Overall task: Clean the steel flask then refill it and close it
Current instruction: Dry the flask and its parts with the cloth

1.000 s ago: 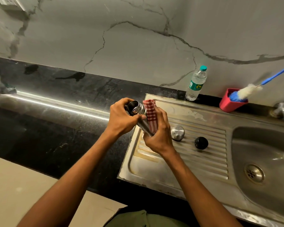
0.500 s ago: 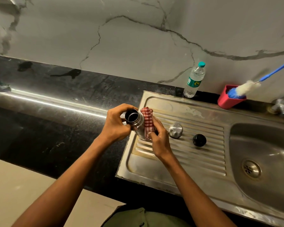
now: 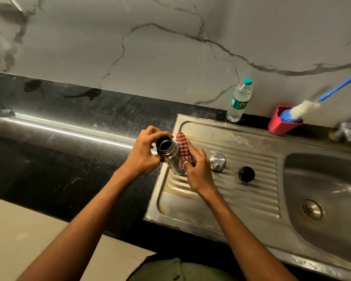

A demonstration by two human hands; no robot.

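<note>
Far right of your fingers [image 3: 197,155] and up against the wall: red cup [image 3: 280,124], upright, holding a bottle brush [image 3: 304,109]. Its blue-and-white head sits at the cup's rim and its blue handle slants up and right, out of view. Further right still is the tap [image 3: 345,131], partly cut off. Right and below is the sink basin [image 3: 342,179], with the drain [image 3: 311,209] at its bottom. Left of your fingers is the black counter [image 3: 69,159], carrying a bright streak of reflected light. Above is the marble wall [image 3: 170,57] with grey veins, and far up-left a wall socket [image 3: 2,3].
</note>
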